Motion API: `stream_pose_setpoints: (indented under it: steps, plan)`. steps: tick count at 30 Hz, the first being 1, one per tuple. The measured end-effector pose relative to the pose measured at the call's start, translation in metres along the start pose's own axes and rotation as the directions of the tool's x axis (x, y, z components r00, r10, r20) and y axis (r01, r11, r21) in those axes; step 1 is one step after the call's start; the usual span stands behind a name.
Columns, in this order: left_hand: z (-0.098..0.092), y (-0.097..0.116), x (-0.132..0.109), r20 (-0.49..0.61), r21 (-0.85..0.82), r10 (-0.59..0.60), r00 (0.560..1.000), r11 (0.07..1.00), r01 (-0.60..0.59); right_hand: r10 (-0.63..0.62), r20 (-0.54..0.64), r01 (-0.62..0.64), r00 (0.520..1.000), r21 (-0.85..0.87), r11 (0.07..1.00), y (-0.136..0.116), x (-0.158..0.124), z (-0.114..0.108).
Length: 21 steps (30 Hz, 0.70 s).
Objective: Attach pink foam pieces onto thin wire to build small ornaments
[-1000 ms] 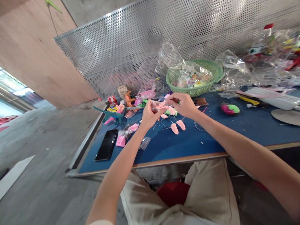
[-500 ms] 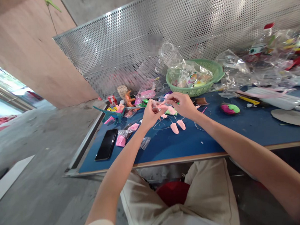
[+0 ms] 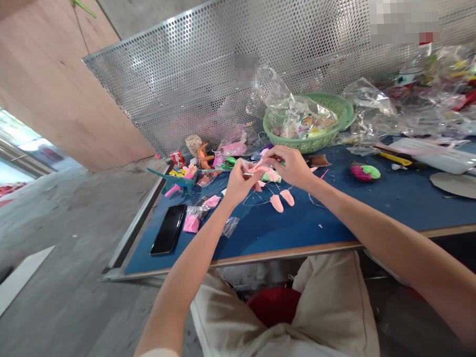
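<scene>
My left hand (image 3: pixel 240 182) and my right hand (image 3: pixel 288 166) meet above the blue table, fingers pinched. Between them is a piece of pink modelling clay (image 3: pixel 256 168) with a clear plastic wrapper around part of it. My left hand holds the wrapped end; the right fingertips grip the clay from the other side. Just below, two flat pink clay ovals (image 3: pixel 277 203) rest on the table beside thin wires. Light green and pink pieces (image 3: pixel 272 175) lie partly hidden behind my hands.
A teal toy dinosaur (image 3: pixel 183 181), a black phone (image 3: pixel 168 230) and a bagged pink clay pack (image 3: pixel 192 220) lie left. Behind stands a green basket (image 3: pixel 299 144) of wrapped items. A magenta-green clay lump (image 3: pixel 364 172) and a yellow cutter (image 3: pixel 395 159) are right.
Both hands stay almost in place. The left fingers shift slightly on the wrapped clay, and more of the clear plastic shows between the hands.
</scene>
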<state>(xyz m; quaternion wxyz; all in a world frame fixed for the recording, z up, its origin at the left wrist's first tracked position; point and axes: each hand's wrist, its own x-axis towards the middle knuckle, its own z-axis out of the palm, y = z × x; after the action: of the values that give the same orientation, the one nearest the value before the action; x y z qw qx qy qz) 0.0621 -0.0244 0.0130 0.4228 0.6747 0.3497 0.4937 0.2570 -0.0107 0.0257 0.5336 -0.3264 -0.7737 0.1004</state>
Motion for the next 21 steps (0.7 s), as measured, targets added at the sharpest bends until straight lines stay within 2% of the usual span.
stream_pose_setpoints:
  steps: [4,8,14,21]
  plan:
    - [-0.0050,0.0014,0.0022,-0.023,0.036,0.075,0.997,0.997,-0.074,-0.010,-0.002,0.010,1.000,-0.002,1.000,0.0008,0.0001,0.0002]
    - [-0.0064,0.0038,0.0022,-0.062,0.060,0.101,0.993,0.993,-0.098,-0.010,-0.042,0.009,0.999,-0.019,1.000,0.0049,0.0004,0.0007]
    - [0.0001,0.0046,0.0004,-0.069,-0.056,-0.025,0.997,0.998,0.021,0.009,-0.052,-0.010,0.999,-0.007,1.000,0.0017,-0.0004,0.0032]
    - [-0.0002,0.0017,0.0026,-0.037,-0.077,0.027,0.999,0.997,-0.030,-0.020,-0.025,0.019,0.999,-0.027,0.999,0.0004,-0.0006,0.0026]
